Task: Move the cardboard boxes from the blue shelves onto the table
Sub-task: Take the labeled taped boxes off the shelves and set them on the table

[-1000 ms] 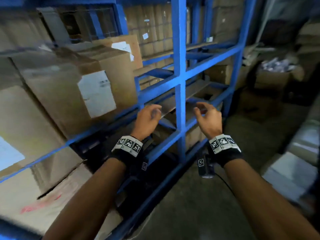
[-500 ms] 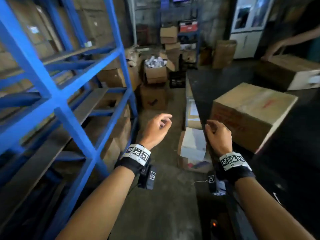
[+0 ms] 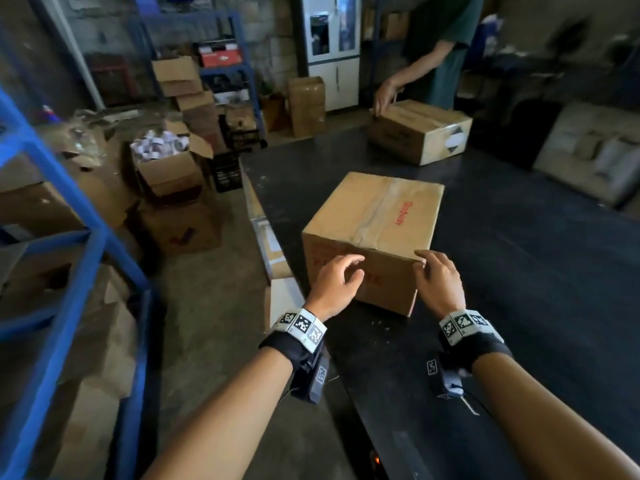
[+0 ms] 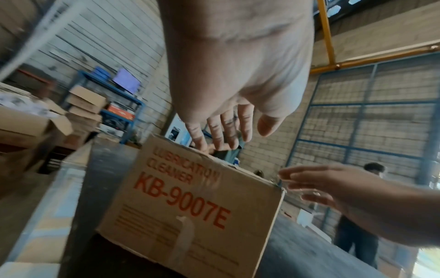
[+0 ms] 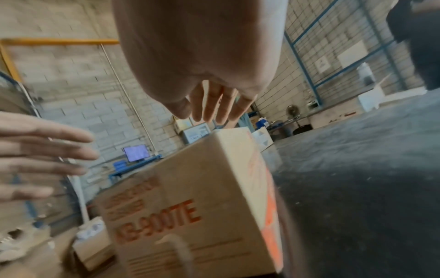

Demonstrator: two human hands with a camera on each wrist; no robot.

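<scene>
- While both hands reach forward, blue shelves stand well off to the left of the left hand, with brown boxes blurred behind the frame.
- Beyond the shelves, left of and farther out than the hands, an open carton filled with small white items sits on the floor among other cartons.
- Left hand: fingers spread and loosely bent, holding nothing; in the left wrist view the fingertips are at the near top edge of the cardboard box, but actual contact cannot be told.
- That box sits on the dark surface directly ahead of both hands, taped along its top, with red print on its near face reading "KB-9007E".
- Right hand: fingers relaxed and slightly curled over the box's near right top corner, gripping nothing.
- Farther out and to the right of the hands, a second box rests on the same surface, with another person's hand on its top.
</scene>
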